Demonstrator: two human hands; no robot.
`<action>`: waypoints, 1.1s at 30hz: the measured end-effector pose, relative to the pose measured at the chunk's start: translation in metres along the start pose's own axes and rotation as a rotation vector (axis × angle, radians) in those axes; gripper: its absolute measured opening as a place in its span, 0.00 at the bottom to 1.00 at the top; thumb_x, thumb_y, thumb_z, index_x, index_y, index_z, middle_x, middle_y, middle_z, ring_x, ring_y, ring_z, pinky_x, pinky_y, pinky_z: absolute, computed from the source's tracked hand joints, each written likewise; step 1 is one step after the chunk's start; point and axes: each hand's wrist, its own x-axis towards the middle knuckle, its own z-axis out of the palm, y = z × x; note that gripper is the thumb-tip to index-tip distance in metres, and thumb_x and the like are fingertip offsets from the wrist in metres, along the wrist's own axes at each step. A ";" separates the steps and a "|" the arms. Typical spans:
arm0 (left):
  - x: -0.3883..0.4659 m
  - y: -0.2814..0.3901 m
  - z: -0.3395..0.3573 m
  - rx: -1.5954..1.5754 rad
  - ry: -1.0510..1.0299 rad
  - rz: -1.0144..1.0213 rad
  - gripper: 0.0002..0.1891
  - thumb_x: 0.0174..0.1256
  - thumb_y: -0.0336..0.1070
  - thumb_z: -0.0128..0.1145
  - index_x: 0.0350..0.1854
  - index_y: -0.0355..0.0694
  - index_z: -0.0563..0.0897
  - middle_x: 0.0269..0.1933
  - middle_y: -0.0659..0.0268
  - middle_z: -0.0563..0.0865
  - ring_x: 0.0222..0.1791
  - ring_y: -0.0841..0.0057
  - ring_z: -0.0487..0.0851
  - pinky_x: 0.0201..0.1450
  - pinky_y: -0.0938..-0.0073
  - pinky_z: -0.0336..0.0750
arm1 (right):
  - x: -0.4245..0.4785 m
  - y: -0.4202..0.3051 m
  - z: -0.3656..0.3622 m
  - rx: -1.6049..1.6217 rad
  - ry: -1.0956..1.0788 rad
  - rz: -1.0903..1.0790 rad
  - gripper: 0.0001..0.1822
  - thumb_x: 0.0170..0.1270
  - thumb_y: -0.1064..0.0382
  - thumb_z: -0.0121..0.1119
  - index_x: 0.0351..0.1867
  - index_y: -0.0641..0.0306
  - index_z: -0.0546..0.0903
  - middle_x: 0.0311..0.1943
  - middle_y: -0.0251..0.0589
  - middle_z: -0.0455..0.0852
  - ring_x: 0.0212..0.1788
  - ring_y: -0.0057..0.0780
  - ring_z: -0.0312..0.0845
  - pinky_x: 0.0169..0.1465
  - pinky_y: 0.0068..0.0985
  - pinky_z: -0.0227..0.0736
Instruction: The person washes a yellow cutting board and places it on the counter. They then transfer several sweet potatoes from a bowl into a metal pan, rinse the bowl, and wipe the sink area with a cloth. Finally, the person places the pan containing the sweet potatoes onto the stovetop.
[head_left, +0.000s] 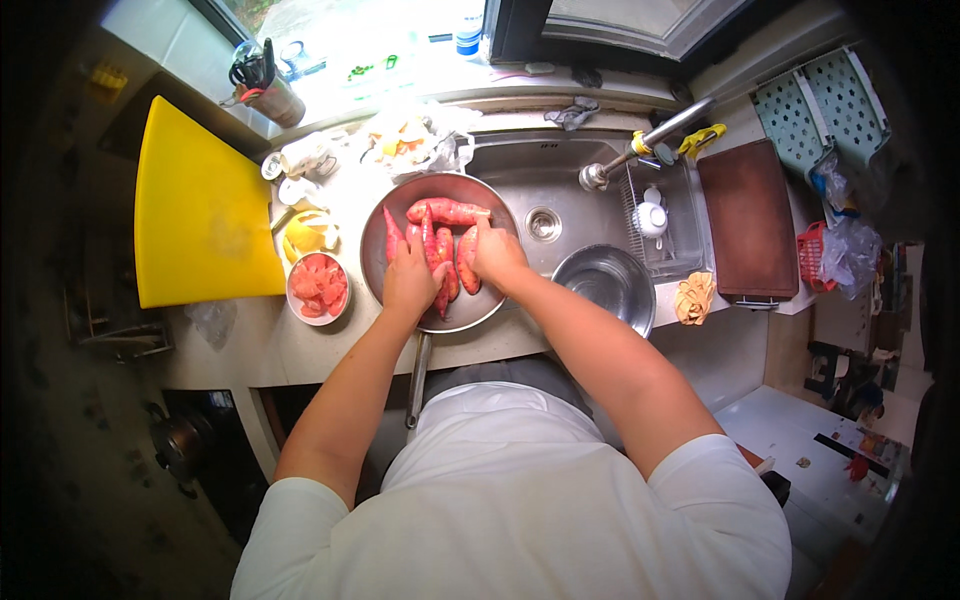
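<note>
Several red-skinned sweet potatoes (448, 211) lie in a wide frying pan (480, 309) with a long metal handle, at the left edge of the sink. My left hand (411, 279) rests over the sweet potatoes on the pan's left side, its fingers spread over them; whether it grips one is hard to see. My right hand (495, 251) is at the pan's right side, fingertips at the end of the upper, crosswise sweet potato and beside a shorter one (468, 261); its grip is partly hidden. The other sweet potatoes lie side by side between the hands.
Left of the pan stand a bowl of peeled red citrus pulp (319, 289), yellow peels (309, 236) and a yellow board (202, 217). Right are the steel sink (517, 161), a metal basin (607, 281), the faucet (660, 131) and a brown cutting board (750, 217). A plastic bag of scraps (412, 142) sits behind.
</note>
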 end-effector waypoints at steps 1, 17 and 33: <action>-0.001 0.002 -0.002 0.007 -0.020 0.019 0.45 0.57 0.50 0.78 0.71 0.35 0.68 0.52 0.44 0.81 0.50 0.44 0.86 0.51 0.51 0.83 | -0.006 -0.003 0.004 0.035 -0.004 0.033 0.26 0.67 0.57 0.68 0.60 0.67 0.73 0.50 0.63 0.89 0.53 0.59 0.87 0.57 0.48 0.82; -0.021 0.005 0.003 -0.013 0.043 0.048 0.43 0.58 0.47 0.77 0.71 0.33 0.70 0.53 0.47 0.79 0.49 0.47 0.87 0.50 0.53 0.84 | -0.016 0.005 0.018 0.037 0.078 -0.019 0.23 0.73 0.53 0.58 0.61 0.62 0.71 0.43 0.65 0.90 0.48 0.64 0.88 0.54 0.52 0.83; -0.018 0.017 0.027 -0.085 0.028 -0.075 0.54 0.57 0.38 0.73 0.82 0.29 0.53 0.62 0.32 0.72 0.46 0.40 0.87 0.48 0.51 0.85 | -0.042 0.026 0.013 -0.029 0.178 -0.208 0.13 0.68 0.56 0.63 0.40 0.65 0.83 0.36 0.56 0.90 0.42 0.58 0.87 0.49 0.51 0.81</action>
